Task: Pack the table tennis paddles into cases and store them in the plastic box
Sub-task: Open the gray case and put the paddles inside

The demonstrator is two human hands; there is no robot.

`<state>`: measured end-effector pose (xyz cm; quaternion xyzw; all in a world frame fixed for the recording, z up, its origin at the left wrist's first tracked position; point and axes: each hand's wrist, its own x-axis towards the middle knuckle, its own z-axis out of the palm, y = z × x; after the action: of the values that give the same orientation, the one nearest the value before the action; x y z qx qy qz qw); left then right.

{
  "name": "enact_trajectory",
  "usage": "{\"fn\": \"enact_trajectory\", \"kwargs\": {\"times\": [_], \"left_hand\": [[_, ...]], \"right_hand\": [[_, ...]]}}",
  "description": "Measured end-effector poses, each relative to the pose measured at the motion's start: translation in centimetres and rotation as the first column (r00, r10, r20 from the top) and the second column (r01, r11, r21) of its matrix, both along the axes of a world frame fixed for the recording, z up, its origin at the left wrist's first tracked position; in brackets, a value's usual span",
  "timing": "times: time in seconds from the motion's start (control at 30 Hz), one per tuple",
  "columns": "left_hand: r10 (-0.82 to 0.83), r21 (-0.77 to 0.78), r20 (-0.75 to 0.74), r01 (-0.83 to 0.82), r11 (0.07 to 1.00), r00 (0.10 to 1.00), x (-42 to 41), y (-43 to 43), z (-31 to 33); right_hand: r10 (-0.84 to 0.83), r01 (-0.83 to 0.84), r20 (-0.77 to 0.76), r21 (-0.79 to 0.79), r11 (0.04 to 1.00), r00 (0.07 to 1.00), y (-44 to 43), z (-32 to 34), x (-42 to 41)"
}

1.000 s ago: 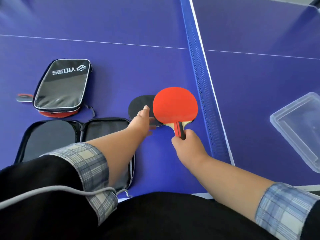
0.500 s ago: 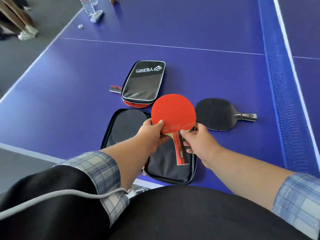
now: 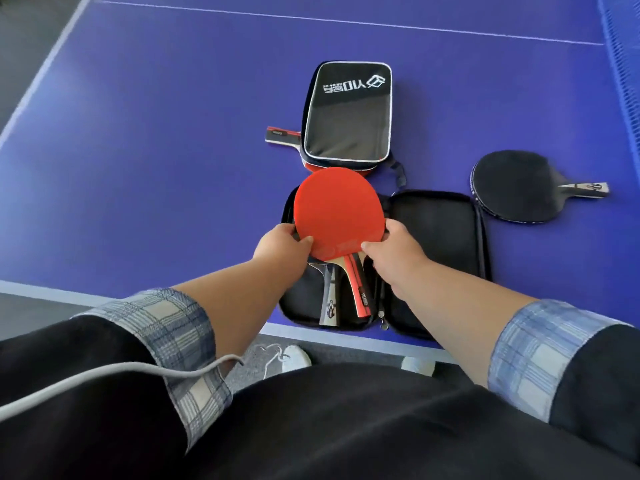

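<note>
Two-handed pinch on red paddle, left hand at blade's 7 o'clock, right hand at 5, over left half of open case (handle toward 6 o'clock); lower flat.

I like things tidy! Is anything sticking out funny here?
Yes. A paddle handle pokes out left of the closed case, and a red edge shows at its near end. That paddle isn't packed properly; whether it lies under the case or half inside is unclear.
</note>
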<state>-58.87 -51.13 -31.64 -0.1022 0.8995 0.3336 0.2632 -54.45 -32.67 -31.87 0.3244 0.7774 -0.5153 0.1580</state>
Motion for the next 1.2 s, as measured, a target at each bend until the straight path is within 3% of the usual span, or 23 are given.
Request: {"fn": "enact_trajectory", "kwargs": {"times": [0.23, 0.4, 0.67, 0.83, 0.9, 1.07, 1.2], "left_hand": [[-0.028, 0.038, 0.06, 0.026, 0.999, 0.998, -1.0, -1.6, -1.8], [-0.068, -0.004, 0.046, 0.068, 0.998, 0.997, -1.3, -2.1, -2.1], [-0.097, -0.058, 0.052, 0.1, 0.993, 0.994, -1.6, -1.2, -2.4], [0.022, -0.128, -0.009, -0.023, 0.991, 1.0, -0.9, 0.4, -1.5], [-0.063, -0.199, -0.106, 0.041, 0.979, 0.992, -0.6, 1.7, -0.9], [-0.359, -0.237, -0.258, 0.302, 0.924, 0.897, 0.4, 6.9, 0.1], [-0.614, -0.169, -0.237, 0.59, 0.789, 0.753, 2.4, 13.0, 0.0]], "right_hand": [[-0.019, 0.009, 0.04, 0.235, 0.972, 0.999, -2.6, -0.4, -0.4], [-0.03, -0.004, 0.101, 0.32, 0.947, 0.994, -3.6, -0.4, -0.3], [0.012, -0.054, 0.146, 0.285, 0.957, 0.989, -2.8, -0.7, 0.3], [0.027, -0.049, 0.097, 0.229, 0.972, 0.995, -0.5, -0.4, 0.7], [-0.048, 0.032, 0.062, 0.246, 0.969, 0.997, 1.9, -0.3, 1.4], [-0.246, 0.188, 0.062, 0.478, 0.858, 0.967, 10.6, -0.3, 4.1], [-0.302, 0.239, 0.165, 0.32, 0.917, 0.939, 15.1, -1.1, 6.2]]}}
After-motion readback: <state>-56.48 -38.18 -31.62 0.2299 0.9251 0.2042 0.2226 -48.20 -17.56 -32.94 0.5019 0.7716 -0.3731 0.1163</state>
